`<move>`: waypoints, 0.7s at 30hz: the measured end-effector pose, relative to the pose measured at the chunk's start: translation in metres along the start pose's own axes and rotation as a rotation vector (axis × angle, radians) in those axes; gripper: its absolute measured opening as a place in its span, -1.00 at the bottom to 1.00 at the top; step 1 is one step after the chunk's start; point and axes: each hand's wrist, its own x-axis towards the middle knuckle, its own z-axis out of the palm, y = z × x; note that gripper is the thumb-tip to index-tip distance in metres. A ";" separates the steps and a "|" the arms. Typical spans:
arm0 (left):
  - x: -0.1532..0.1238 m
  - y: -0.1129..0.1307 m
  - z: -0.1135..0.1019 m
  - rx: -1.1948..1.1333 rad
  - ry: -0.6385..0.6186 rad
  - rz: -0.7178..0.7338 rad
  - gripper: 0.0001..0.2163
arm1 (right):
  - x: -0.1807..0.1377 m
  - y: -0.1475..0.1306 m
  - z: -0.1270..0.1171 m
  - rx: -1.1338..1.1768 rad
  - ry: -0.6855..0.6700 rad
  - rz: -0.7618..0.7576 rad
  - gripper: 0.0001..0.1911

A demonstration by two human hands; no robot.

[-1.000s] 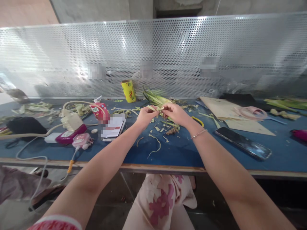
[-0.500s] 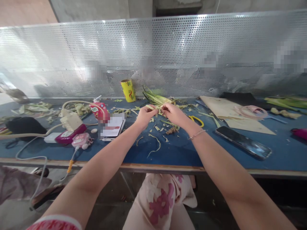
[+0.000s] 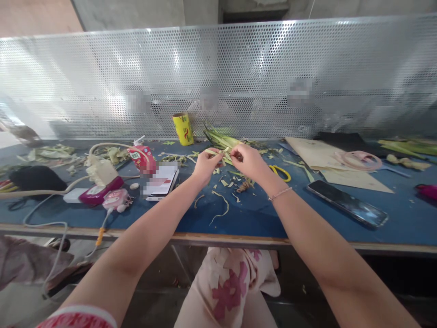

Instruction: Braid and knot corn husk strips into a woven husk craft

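My left hand (image 3: 205, 165) and my right hand (image 3: 248, 161) are close together above the blue table (image 3: 259, 214), both pinching a thin pale green leaf strip (image 3: 223, 153) between their fingertips. Just behind the hands lies a bundle of green leaves (image 3: 218, 138). Cut leaf scraps (image 3: 221, 200) and a small woven leaf piece (image 3: 246, 185) lie on the table below the hands. Yellow-handled scissors (image 3: 280, 171) rest just right of my right hand.
A phone (image 3: 347, 202) lies to the right, beside brown card sheets (image 3: 327, 166) and a pink ring (image 3: 357, 160). A yellow roll (image 3: 182, 129) stands by the perforated metal screen (image 3: 218, 82). At the left are another phone (image 3: 160, 182), a red carton (image 3: 141, 159), chargers and cables.
Both hands have shifted slightly away from me and closer together, still working the leaf strip. Nothing else on the table has moved.
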 end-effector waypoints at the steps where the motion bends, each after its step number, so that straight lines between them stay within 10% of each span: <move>1: 0.000 0.000 0.000 -0.004 -0.007 0.003 -0.76 | 0.000 -0.001 0.000 0.007 0.001 -0.006 -0.97; 21: -0.001 0.005 0.000 -0.166 -0.051 -0.016 -0.72 | 0.001 -0.009 0.006 0.587 -0.037 0.210 -0.75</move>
